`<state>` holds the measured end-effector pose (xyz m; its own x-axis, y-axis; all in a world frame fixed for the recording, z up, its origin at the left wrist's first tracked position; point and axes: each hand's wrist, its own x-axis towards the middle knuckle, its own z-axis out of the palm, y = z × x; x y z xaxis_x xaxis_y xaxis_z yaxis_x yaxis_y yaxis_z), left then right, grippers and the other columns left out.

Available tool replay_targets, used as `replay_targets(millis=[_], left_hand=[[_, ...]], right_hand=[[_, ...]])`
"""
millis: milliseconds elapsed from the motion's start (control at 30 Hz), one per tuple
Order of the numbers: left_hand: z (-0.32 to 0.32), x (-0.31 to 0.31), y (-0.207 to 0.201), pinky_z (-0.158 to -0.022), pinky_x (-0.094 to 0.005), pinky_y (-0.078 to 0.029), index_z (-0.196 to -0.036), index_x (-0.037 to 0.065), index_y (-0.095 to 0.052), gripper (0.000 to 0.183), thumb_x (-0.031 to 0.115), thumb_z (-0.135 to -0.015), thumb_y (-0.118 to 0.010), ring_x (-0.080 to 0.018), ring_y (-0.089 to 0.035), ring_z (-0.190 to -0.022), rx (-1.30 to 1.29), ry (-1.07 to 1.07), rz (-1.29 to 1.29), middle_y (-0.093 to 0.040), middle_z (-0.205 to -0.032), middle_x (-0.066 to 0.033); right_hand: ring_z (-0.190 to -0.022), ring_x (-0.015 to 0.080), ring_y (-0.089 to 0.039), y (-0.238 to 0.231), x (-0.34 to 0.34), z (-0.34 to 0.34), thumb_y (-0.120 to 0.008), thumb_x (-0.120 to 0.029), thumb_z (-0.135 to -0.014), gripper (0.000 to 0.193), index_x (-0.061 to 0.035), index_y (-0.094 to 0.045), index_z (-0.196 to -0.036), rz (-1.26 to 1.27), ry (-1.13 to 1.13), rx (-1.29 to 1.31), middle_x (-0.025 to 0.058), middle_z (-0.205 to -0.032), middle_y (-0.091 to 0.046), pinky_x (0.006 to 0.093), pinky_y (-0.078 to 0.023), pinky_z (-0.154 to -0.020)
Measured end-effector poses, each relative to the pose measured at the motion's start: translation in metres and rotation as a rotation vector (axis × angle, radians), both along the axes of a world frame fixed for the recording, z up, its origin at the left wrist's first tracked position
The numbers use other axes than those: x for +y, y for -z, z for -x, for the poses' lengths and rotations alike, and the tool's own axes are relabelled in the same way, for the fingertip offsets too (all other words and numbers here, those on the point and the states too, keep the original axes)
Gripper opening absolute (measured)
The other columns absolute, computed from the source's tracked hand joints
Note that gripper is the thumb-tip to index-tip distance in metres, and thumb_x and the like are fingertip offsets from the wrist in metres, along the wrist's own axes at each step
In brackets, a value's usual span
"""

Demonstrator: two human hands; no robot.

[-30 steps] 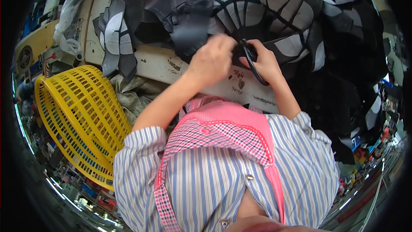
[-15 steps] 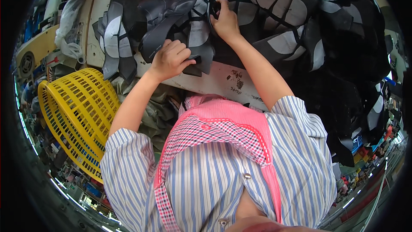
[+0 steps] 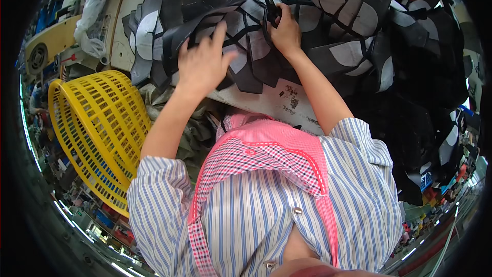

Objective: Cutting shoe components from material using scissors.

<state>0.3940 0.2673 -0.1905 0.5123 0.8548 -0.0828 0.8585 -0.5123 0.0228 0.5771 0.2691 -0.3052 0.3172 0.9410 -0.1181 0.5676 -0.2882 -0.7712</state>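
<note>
The head view looks straight down a striped shirt [image 3: 266,215] with a pink checked apron [image 3: 266,159] over it, and both bare forearms reach up from it to a white table [image 3: 277,100] heaped with cut pieces of black and grey material [image 3: 328,25]. The left hand [image 3: 202,64] is spread wide, fingers [image 3: 219,33] fanned apart, and lies flat on the near edge of the heap, pinching nothing; its palm covers a black piece that overlaps the table's bare front strip. The right hand [image 3: 284,33] is curled tight around the dark handles of a pair of scissors [image 3: 269,7], further into the heap than the left hand, with the thin blades running up and away from the knuckles across the grey pieces. Whether the blades stand apart or together cannot be told, as they are thin and dark against dark material. The pieces lie overlapping in a loose pile that covers most of the table and spills off to the right side. To the left of the person, below the table edge, a yellow plastic basket [image 3: 97,133] with a slotted wall stands tilted, and crumpled greyish cloth [image 3: 187,123] lies between it and the person's body.
</note>
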Motion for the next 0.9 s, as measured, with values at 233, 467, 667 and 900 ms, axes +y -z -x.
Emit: replay_targets(millis=[233, 467, 667, 900], left_hand=[[-0.045, 0.099, 0.016, -0.074, -0.0428, -0.037, -0.103, 0.017, -0.054, 0.048, 0.026, -0.058, -0.068, -0.0193, -0.043, -0.105, 0.505, 0.536, -0.507, -0.047, -0.106, -0.0027], [0.043, 0.073, 0.015, -0.047, -0.0352, -0.042, -0.067, 0.005, -0.054, 0.030, 0.030, -0.063, -0.069, -0.0308, -0.056, -0.055, -0.424, -0.223, -0.536, -0.056, -0.059, -0.0133], [0.060, 0.013, 0.056, -0.057, -0.0336, -0.044, -0.075, 0.000, -0.058, 0.037, 0.031, -0.061, -0.072, -0.0258, -0.060, -0.062, -0.983, -0.679, -0.235, -0.061, -0.068, -0.0148], [0.074, -0.035, 0.142, -0.064, -0.0263, -0.042, -0.083, 0.000, -0.060, 0.030, 0.024, -0.067, -0.069, -0.0129, -0.054, -0.068, -1.258, -1.099, 0.222, -0.060, -0.076, -0.0044]], right_hand=[[-0.087, 0.0341, -0.053, -0.003, 0.008, 0.008, -0.064, -0.019, -0.066, 0.051, -0.0122, -0.035, -0.108, -0.007, 0.030, -0.064, 0.0144, -0.099, -0.052, 0.0422, -0.042, -0.068], [-0.085, 0.0359, -0.052, 0.006, 0.029, -0.043, -0.065, -0.018, -0.067, 0.050, -0.0129, -0.037, -0.108, -0.139, 0.155, -0.300, 0.0145, -0.097, -0.051, 0.0437, -0.042, -0.066], [-0.089, 0.0341, -0.052, 0.013, 0.035, -0.059, -0.065, -0.021, -0.068, 0.050, -0.0136, -0.036, -0.108, -0.030, 0.178, -0.272, 0.0129, -0.101, -0.052, 0.0435, -0.042, -0.069], [-0.075, 0.0307, -0.055, 0.008, 0.025, -0.056, -0.064, -0.018, -0.067, 0.048, -0.0135, -0.039, -0.108, -0.103, 0.105, -0.253, 0.0093, -0.082, -0.056, 0.0409, -0.042, -0.062]])
